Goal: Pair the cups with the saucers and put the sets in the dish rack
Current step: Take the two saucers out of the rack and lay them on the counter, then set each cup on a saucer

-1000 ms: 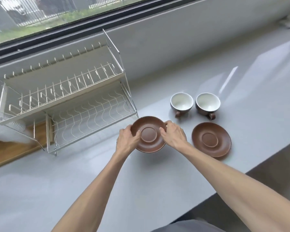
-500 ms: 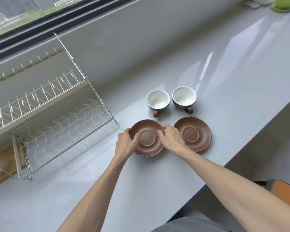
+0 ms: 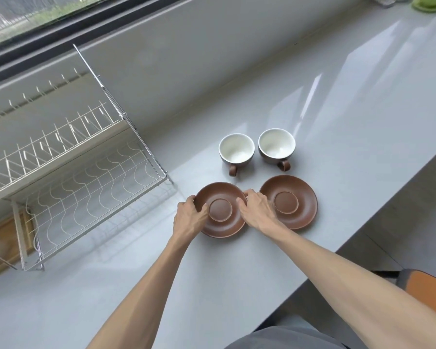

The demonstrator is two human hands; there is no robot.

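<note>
Two brown saucers lie side by side on the grey counter. My left hand (image 3: 190,217) grips the left rim of the left saucer (image 3: 220,210), and my right hand (image 3: 258,212) grips its right rim. The right saucer (image 3: 291,201) sits just beside it, partly under my right hand. Behind the saucers stand two brown cups with white insides, the left cup (image 3: 236,150) and the right cup (image 3: 276,145), both upright with handles toward me. The white wire dish rack (image 3: 86,182) stands at the left, with nothing on its two tiers.
The counter's front edge (image 3: 378,212) runs diagonally at the right. A wooden board (image 3: 3,238) lies under the rack. A green object (image 3: 429,2) sits at the far right corner. An orange chair seat (image 3: 428,290) shows below the counter edge.
The view has swung right, so the rack sits further left in frame. The held saucer has ended up closer to the right saucer. Both hands keep their grip on it.
</note>
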